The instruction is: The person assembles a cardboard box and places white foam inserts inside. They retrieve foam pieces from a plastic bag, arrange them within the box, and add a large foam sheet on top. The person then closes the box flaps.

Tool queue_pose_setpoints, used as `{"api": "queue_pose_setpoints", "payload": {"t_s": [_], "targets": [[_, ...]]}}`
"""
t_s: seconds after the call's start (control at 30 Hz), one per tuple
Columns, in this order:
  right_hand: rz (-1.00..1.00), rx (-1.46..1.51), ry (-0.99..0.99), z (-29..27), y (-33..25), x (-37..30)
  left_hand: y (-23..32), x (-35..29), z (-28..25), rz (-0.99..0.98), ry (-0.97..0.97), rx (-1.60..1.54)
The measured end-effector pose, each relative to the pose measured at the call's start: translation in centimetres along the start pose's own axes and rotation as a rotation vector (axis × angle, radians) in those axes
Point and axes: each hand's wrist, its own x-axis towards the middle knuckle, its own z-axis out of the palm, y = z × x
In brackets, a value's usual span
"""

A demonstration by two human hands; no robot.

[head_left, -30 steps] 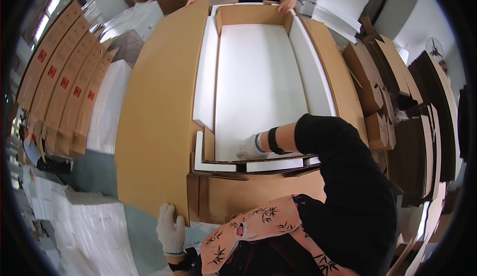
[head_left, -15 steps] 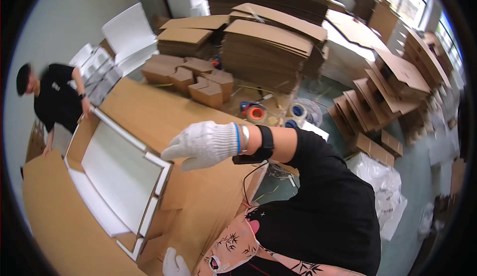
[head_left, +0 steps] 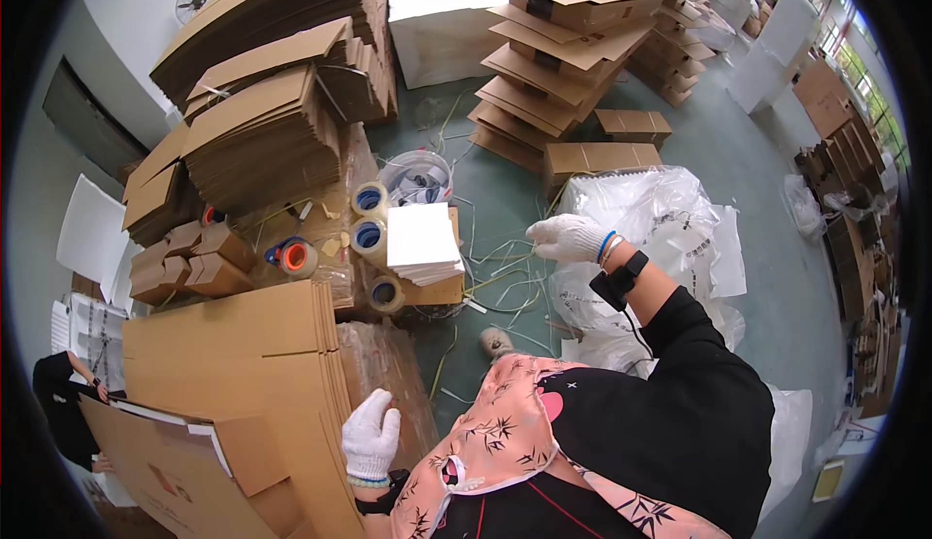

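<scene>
My left hand [head_left: 371, 437], in a white knit glove, is raised beside the stacked flat cardboard [head_left: 228, 330]. Its thumb stands apart from the fingers, and nothing shows in it. Farther right, my right hand [head_left: 573, 239], gloved the same way, is held out over the floor beside a heap of clear plastic wrapping [head_left: 631, 211]. Its fingers point left, loosely bent, with no object visible in them. To the left of my left hand is a cardboard carton [head_left: 160, 466] with white edging inside, and another person's hands [head_left: 100, 391] are at its far side.
Tape rolls [head_left: 368, 235] and a stack of white sheets [head_left: 419, 238] lie ahead. A clear bucket [head_left: 417, 178] stands behind them. Tall piles of flat cardboard [head_left: 257, 136] rise at the back left, folded cartons [head_left: 573, 63] at the back. Loose straps [head_left: 505, 267] litter the floor.
My view has swung to the right. My right hand has moved away from the carton and out over the floor. The carton's panel now covers most of its white inside.
</scene>
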Motion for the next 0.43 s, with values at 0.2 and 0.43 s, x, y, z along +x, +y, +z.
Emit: {"api": "queue_pose_setpoints", "payload": {"t_s": [0.2, 0.43], "targets": [[0.094, 0.127, 0.030, -2.5, 14.5, 0.4, 5.0, 10.9, 7.7, 0.104, -0.074, 0.021], [0.245, 0.242, 0.212, -12.2, 26.2, 8.7, 13.9, 30.4, 18.4, 0.165, -0.287, -0.003]]}}
